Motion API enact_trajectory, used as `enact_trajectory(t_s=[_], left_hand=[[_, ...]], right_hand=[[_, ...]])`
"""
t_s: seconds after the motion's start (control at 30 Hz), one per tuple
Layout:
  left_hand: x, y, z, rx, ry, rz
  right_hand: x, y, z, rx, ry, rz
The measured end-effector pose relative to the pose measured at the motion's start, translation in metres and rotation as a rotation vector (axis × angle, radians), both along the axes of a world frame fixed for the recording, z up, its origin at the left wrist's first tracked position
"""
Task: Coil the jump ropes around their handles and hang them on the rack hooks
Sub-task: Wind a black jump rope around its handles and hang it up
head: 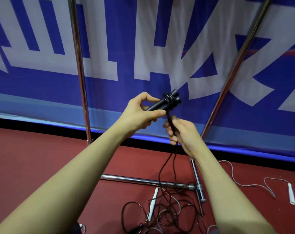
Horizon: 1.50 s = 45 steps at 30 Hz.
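Even indoor light — edges warped

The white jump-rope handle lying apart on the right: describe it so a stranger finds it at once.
Start at the chrome rack's base bar on the red floor. Right of it, the white handle lies alone. Its pale cord loops clear of the tangled dark rope.

Bare forearms, no sleeves; left hand (140, 114), right hand (182, 132) ungloved.

blue-white banner (143, 48), red floor (42, 157)
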<state>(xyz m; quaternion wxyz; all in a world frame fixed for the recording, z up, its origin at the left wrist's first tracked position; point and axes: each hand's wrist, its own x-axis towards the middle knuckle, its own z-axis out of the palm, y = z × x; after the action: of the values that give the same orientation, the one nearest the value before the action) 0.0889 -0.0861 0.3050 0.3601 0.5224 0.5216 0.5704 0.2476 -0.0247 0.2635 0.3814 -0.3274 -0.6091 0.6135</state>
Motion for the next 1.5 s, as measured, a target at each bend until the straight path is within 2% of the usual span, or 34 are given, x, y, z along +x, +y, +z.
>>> enact_trajectory(t_s=[0.2, 0.53, 0.77, 0.87, 0.97, 1.13, 1.33, 1.5], left_hand=[[-0.012, 0.004, -0.012, -0.007, 0.211, 0.097], [-0.028, 0.013, -0.04, -0.021, 0.562, 0.151], [-0.034, 0.01, -0.038, -0.12, 0.613, -0.053], [-0.031, 0.007, -0.035, -0.168, 0.675, -0.192], [-0.027, 0.004, -0.036, -0.228, 0.643, -0.276], [-0.02, 0.001, -0.03, -0.267, 0.567, -0.409], [-0.007, -0.006, -0.017, -0.182, 0.413, -0.492], [-0.004, -0.009, -0.009, -0.092, 0.257, -0.448]], right_hand=[[0.003, -0.004, 0.0, -0.019, -0.033, 0.248], [0.002, -0.012, 0.006, -0.094, 0.049, 0.363], [0.007, -0.011, 0.016, -0.043, 0.045, 0.349], [0.01, -0.009, 0.021, 0.015, -0.079, 0.282], [0.011, -0.006, 0.021, 0.114, -0.194, 0.166], [0.015, 0.0, 0.021, 0.241, -0.278, 0.009], [0.022, 0.005, 0.018, 0.197, -0.188, -0.097], [0.019, 0.006, 0.012, 0.102, -0.108, -0.092]])
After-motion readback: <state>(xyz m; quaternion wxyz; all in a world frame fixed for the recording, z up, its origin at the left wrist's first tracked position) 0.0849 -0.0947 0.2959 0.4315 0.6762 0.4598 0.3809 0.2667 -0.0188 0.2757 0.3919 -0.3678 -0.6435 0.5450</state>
